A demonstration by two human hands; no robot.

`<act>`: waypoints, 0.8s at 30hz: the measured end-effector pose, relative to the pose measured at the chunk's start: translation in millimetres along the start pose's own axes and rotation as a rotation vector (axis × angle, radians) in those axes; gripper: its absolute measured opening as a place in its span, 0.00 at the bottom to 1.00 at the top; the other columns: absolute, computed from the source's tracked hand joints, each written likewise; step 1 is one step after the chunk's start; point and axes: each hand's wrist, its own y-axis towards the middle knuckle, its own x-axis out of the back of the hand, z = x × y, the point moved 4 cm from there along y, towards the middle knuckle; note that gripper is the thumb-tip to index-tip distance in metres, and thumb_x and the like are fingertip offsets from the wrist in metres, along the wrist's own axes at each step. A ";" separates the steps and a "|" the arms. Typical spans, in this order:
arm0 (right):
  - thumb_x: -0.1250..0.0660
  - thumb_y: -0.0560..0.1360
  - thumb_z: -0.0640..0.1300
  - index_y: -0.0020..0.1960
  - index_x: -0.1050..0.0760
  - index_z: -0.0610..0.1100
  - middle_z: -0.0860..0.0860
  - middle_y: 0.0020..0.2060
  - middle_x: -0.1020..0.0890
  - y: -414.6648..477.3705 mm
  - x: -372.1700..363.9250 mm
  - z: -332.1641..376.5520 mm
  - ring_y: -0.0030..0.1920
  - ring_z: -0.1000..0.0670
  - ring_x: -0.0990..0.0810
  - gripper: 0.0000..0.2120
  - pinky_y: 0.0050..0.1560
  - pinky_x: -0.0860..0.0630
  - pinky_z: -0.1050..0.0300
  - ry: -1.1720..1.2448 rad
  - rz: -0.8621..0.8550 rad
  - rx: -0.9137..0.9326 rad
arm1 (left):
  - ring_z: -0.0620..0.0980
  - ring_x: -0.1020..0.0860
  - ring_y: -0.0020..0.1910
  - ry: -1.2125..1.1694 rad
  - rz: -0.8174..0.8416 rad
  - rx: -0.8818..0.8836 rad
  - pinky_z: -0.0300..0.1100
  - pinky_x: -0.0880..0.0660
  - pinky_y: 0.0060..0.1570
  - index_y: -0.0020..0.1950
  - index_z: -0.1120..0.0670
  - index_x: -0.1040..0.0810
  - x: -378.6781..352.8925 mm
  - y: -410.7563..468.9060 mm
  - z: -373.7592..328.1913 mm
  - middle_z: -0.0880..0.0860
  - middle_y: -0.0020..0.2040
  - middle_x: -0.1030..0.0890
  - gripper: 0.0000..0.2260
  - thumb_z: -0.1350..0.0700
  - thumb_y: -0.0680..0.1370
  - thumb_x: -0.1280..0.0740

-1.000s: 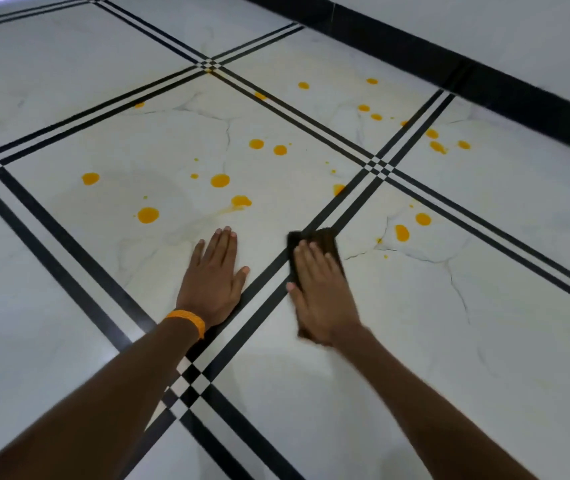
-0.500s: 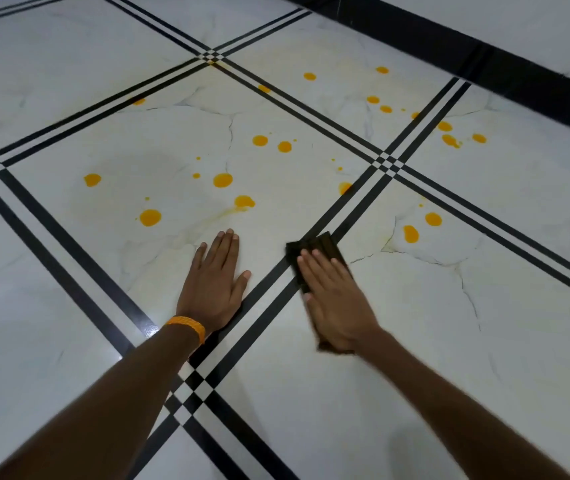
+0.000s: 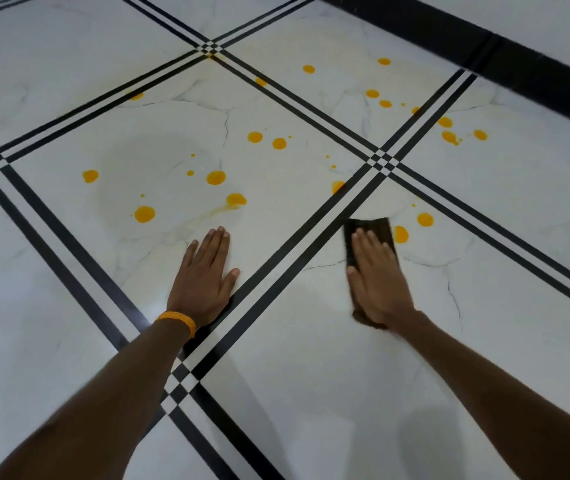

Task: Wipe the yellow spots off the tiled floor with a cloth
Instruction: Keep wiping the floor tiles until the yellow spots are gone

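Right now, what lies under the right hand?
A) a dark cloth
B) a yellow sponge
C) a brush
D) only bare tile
A: the right hand presses flat on a dark cloth, whose far edge shows beyond the fingertips, next to a yellow spot.
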 end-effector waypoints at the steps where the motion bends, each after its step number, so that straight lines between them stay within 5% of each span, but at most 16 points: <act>1: 0.55 0.82 0.54 0.82 0.46 0.40 0.46 0.81 0.44 6.7 2.4 -13.5 0.82 0.46 0.48 0.32 0.80 0.48 0.44 -0.004 -0.015 -0.109 | 0.49 0.53 0.81 0.003 -0.006 -0.003 0.54 0.52 0.79 0.82 0.58 0.52 -1.9 -0.5 0.2 0.54 0.82 0.50 0.31 0.43 0.83 0.52; 4: 0.58 0.81 0.54 0.81 0.46 0.39 0.45 0.81 0.43 28.6 -1.6 4.5 0.81 0.45 0.47 0.33 0.81 0.50 0.46 -0.008 -0.077 -0.212 | 0.51 0.51 0.81 0.009 -0.022 0.005 0.54 0.51 0.79 0.81 0.59 0.50 -5.6 0.1 2.2 0.56 0.82 0.49 0.31 0.43 0.82 0.52; 10: 0.54 0.84 0.55 0.82 0.48 0.43 0.50 0.82 0.46 -26.7 -6.2 13.2 0.82 0.50 0.51 0.30 0.80 0.49 0.46 -0.034 0.012 0.158 | 0.55 0.50 0.81 0.082 -0.053 -0.187 0.54 0.51 0.79 0.80 0.63 0.45 7.8 10.4 -18.7 0.59 0.81 0.47 0.29 0.51 0.81 0.51; 14: 0.57 0.82 0.56 0.82 0.48 0.41 0.47 0.81 0.44 -37.9 3.9 -49.6 0.82 0.46 0.48 0.32 0.81 0.49 0.45 -0.002 -0.067 -0.262 | 0.54 0.50 0.81 -0.058 -0.030 -0.232 0.49 0.54 0.79 0.80 0.63 0.45 6.6 43.7 -58.3 0.59 0.81 0.47 0.30 0.48 0.82 0.54; 17: 0.60 0.81 0.56 0.82 0.48 0.39 0.44 0.81 0.44 -15.5 6.7 -46.3 0.81 0.44 0.47 0.34 0.81 0.50 0.45 -0.024 -0.096 -0.373 | 0.55 0.50 0.81 -0.103 -0.020 -0.181 0.49 0.54 0.79 0.80 0.62 0.46 4.9 84.9 -85.7 0.59 0.81 0.47 0.33 0.43 0.80 0.58; 22: 0.58 0.83 0.58 0.83 0.52 0.44 0.51 0.82 0.50 -33.1 8.2 -76.1 0.82 0.52 0.55 0.32 0.81 0.51 0.47 -0.032 0.031 0.018 | 0.54 0.52 0.81 -0.066 0.024 -0.139 0.51 0.54 0.79 0.81 0.61 0.49 -17.6 123.4 -119.4 0.57 0.82 0.50 0.31 0.46 0.80 0.54; 24: 0.57 0.83 0.58 0.82 0.49 0.43 0.50 0.82 0.48 -25.8 20.0 -112.2 0.82 0.51 0.53 0.32 0.81 0.50 0.46 -0.025 -0.026 -0.038 | 0.54 0.51 0.81 -0.007 -0.018 -0.132 0.52 0.53 0.79 0.81 0.60 0.50 -22.9 127.1 -121.0 0.57 0.82 0.49 0.31 0.46 0.81 0.55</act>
